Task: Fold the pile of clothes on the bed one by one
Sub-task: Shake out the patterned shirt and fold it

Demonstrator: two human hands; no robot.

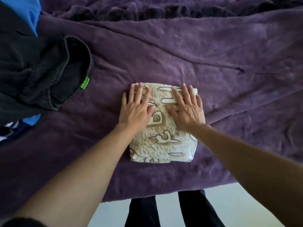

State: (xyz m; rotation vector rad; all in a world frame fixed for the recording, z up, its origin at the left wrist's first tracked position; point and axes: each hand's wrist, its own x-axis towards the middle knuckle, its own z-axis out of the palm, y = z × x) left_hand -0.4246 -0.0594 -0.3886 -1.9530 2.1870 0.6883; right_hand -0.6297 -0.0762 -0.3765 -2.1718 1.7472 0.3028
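A folded cream cloth (162,128) with a tan and white pattern lies as a neat rectangle on the purple blanket (229,71) of the bed, near its near edge. Both hands press flat on the far half of the cloth, fingers straight and spread: the left hand (136,107) on its left side, the right hand (186,108) on its right, grasping nothing. At the far left lies a pile of clothes, a black garment (41,71) with a green tag (85,83) over blue fabric (31,13).
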